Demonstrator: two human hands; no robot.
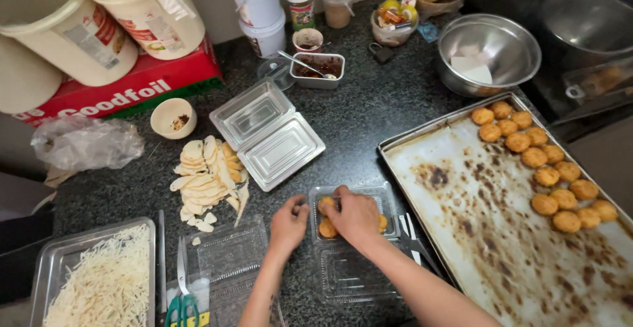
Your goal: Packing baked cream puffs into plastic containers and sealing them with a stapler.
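Two patties [328, 228] half-hidden under right hand [357, 216]

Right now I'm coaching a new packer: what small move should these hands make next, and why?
Probably lift the right hand clear of the clear plastic box. It covers most of the box's fried patties, hiding any free spots, while the left hand already steadies the box's edge. More patties wait on the baking tray.

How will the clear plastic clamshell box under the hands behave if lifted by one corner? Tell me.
The clear clamshell box looks thin, so it would probably flex. Its open lid would likely flop. The round fried pieces inside may slide; the right hand presses them now.
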